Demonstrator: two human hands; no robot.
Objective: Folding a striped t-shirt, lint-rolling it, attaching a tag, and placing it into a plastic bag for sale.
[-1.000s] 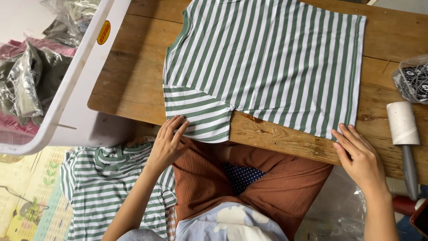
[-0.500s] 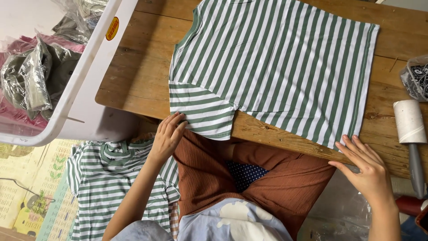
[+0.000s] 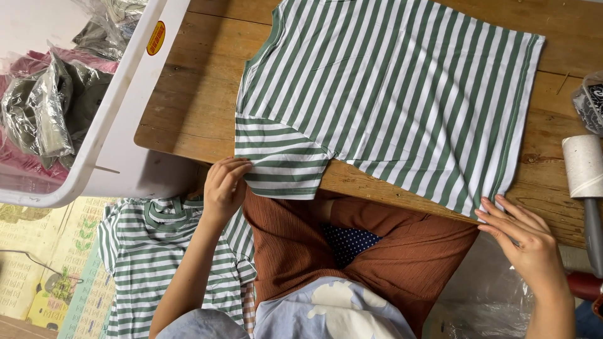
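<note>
A green-and-white striped T-shirt [image 3: 402, 94] lies flat on the wooden table [image 3: 188, 94], its near sleeve hanging over the front edge. My left hand [image 3: 224, 187] pinches the edge of that sleeve at the table's front. My right hand [image 3: 524, 238] has its fingers spread and its fingertips touch the shirt's bottom hem corner at the front right edge of the table.
A white plastic bin [image 3: 122, 119] with bagged clothes stands to the left of the table. More striped shirts [image 3: 144, 251] lie on the floor by my left arm. A lint roller [image 3: 585, 172] rests at the table's right edge, and a clear bag [image 3: 590, 103] behind it.
The view has shifted, so the shirt sits further right and higher in frame. My left hand closed on the sleeve edge; my right hand stayed at the hem corner.
</note>
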